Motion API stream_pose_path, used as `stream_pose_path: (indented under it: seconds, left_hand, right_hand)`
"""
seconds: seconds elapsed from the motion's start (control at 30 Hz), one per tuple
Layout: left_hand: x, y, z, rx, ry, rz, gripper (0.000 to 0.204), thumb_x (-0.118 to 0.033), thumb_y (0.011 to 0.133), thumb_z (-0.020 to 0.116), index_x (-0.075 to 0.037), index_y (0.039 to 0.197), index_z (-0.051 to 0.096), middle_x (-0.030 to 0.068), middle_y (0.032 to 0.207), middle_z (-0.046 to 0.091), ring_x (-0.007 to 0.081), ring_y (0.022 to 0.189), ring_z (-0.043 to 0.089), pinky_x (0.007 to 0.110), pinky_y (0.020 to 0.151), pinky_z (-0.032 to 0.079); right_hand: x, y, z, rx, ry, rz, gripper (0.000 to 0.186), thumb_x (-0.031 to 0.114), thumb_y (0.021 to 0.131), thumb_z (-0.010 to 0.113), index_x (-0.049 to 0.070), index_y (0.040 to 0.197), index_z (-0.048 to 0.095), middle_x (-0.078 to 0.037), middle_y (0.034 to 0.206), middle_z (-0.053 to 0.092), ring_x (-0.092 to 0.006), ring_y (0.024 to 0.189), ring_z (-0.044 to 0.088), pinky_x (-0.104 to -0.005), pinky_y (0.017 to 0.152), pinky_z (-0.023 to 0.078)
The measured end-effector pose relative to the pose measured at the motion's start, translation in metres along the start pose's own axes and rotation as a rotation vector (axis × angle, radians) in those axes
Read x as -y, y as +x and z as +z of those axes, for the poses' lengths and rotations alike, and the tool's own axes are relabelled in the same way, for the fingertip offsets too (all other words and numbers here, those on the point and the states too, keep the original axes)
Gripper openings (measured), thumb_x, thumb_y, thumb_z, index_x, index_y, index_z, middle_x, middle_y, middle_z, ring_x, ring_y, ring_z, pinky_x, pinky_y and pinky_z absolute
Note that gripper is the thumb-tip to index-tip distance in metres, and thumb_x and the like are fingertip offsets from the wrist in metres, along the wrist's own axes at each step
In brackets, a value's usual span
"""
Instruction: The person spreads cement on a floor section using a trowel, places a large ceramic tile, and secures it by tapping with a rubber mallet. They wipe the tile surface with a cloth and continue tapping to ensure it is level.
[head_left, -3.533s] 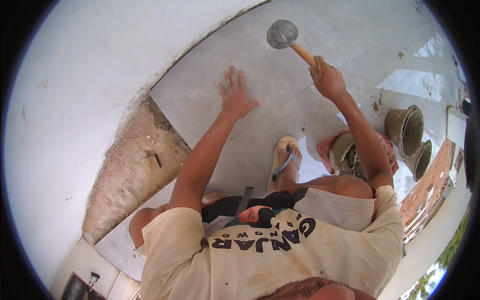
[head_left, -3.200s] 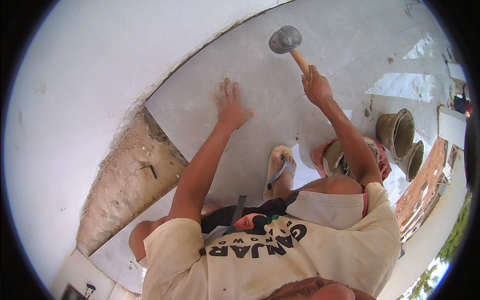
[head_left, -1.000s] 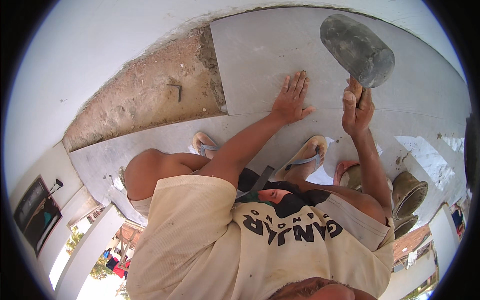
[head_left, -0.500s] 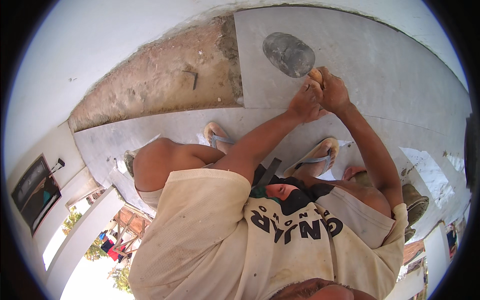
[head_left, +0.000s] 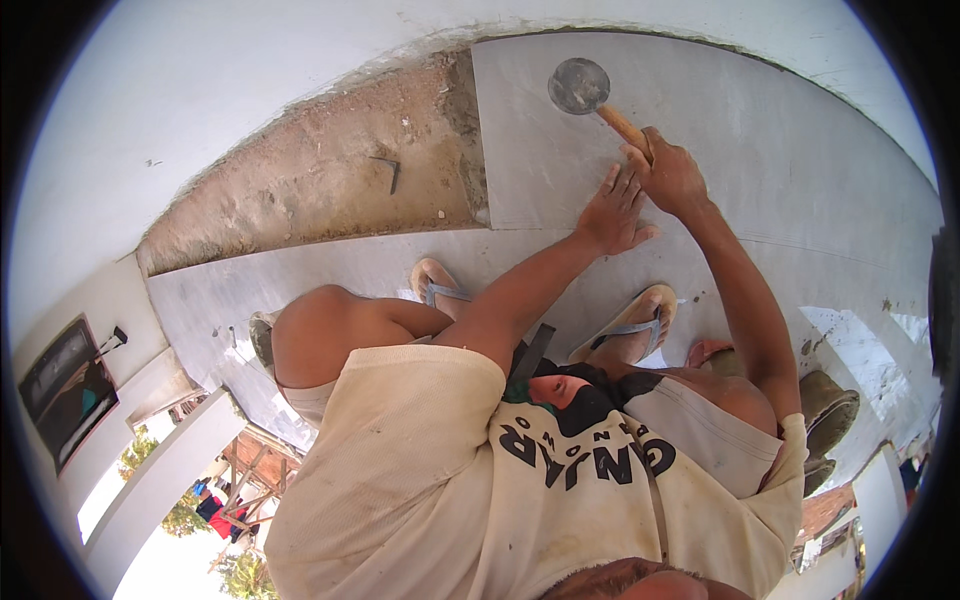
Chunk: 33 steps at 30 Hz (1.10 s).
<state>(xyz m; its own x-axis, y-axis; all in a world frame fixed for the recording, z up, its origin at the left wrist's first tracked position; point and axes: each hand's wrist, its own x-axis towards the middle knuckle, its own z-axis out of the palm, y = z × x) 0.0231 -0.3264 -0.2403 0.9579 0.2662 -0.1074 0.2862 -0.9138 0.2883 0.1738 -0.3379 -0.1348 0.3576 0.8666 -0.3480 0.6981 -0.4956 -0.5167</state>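
Observation:
My right hand [head_left: 668,178] is shut on the wooden handle of a mallet with a dark grey head [head_left: 579,86], held low over a large grey tile [head_left: 760,130]. Whether the head touches the tile I cannot tell. My left hand [head_left: 615,212] lies on the same tile just below the handle, fingers stretched out, its tips close to my right hand. Left of the tile is a bare, rough patch of floor [head_left: 300,180] with a small dark angle-shaped piece [head_left: 390,172] on it.
A white wall [head_left: 180,80] runs along the tiled area. My sandalled feet [head_left: 630,325] and bent knees are below my hands. Muddy buckets [head_left: 828,420] and a reddish bag [head_left: 705,353] sit beside my right knee. An opening at the lower left shows foliage and hanging cloths [head_left: 215,510].
Over the last seconds my view has turned, bringing the bare patch higher in it. Since half a second ago the mallet head has moved away from me toward the tile, and my left fingers have straightened.

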Motion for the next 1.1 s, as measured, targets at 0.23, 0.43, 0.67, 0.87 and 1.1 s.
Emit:
stream_pose_path:
  seconds: [0.23, 0.43, 0.67, 0.87, 1.1]
  left_hand:
    - [0.003, 0.002, 0.0, -0.136, -0.107, 0.026, 0.094, -0.064, 0.093, 0.045, 0.009, 0.149, 0.026, 0.0251, 0.159, 0.019, 0.038, 0.149, 0.014, 0.053, 0.121, 0.01]
    - [-0.002, 0.01, 0.001, -0.104, -0.093, 0.015, 0.094, -0.064, 0.093, 0.045, 0.008, 0.15, 0.025, 0.0237, 0.16, 0.017, 0.0366, 0.15, 0.012, 0.052, 0.121, 0.009]
    - [-0.003, -0.005, 0.0, -0.055, -0.045, 0.015, 0.093, -0.063, 0.093, 0.046, 0.008, 0.15, 0.024, 0.0231, 0.16, 0.016, 0.0361, 0.15, 0.011, 0.053, 0.121, 0.009]
    - [-0.01, 0.008, -0.002, -0.103, -0.066, 0.058, 0.09, -0.061, 0.094, 0.045, 0.007, 0.15, 0.026, 0.0233, 0.16, 0.018, 0.0361, 0.15, 0.012, 0.053, 0.121, 0.01]
    - [-0.005, 0.004, -0.005, -0.109, -0.055, 0.048, 0.09, -0.061, 0.094, 0.046, 0.007, 0.15, 0.027, 0.0228, 0.16, 0.019, 0.0357, 0.15, 0.014, 0.054, 0.12, 0.01]
  right_hand:
    - [-0.022, -0.044, -0.066, -0.188, 0.156, 0.088, 0.062, 0.048, 0.098, 0.053, -0.007, 0.127, 0.051, -0.023, 0.074, 0.066, -0.0408, 0.075, 0.069, -0.0463, 0.067, 0.054]
    - [-0.105, -0.115, -0.039, -0.256, 0.1, 0.308, 0.053, 0.048, 0.098, 0.052, -0.001, 0.118, 0.054, -0.024, 0.075, 0.066, -0.0458, 0.075, 0.066, -0.0489, 0.066, 0.052]
    - [-0.103, -0.139, -0.045, -0.414, 0.192, 0.498, 0.041, 0.04, 0.098, 0.054, -0.001, 0.105, 0.054, -0.027, 0.073, 0.062, -0.0495, 0.073, 0.063, -0.051, 0.064, 0.048]
    - [-0.173, -0.156, 0.025, -0.434, -0.035, 0.637, 0.043, 0.04, 0.098, 0.054, -0.002, 0.105, 0.055, -0.027, 0.073, 0.063, -0.0493, 0.075, 0.064, -0.0504, 0.063, 0.048]
    - [-0.106, -0.136, -0.054, -0.678, 0.221, 0.424, 0.043, 0.043, 0.098, 0.054, 0.0, 0.102, 0.056, -0.026, 0.072, 0.062, -0.0482, 0.07, 0.061, -0.0518, 0.061, 0.046]
